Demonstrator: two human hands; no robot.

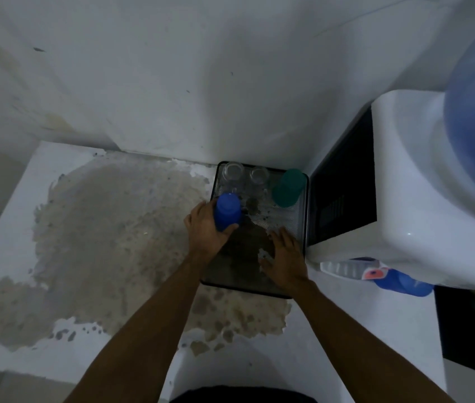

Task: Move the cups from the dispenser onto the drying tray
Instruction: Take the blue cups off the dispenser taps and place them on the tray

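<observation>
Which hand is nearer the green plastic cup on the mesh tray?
Right. The right hand lies flat on the tray in front of the green plastic cup; the left hand holds the blue cup farther left.

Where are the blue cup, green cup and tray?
blue cup (227, 210), head view, on its side wall above the left hand
green cup (288, 188), head view, mid side wall
tray (305, 216), head view, right rim

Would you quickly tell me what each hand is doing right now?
Left hand: closed around the blue cup at the drying tray.
Right hand: open, fingers spread, holding nothing.
</observation>
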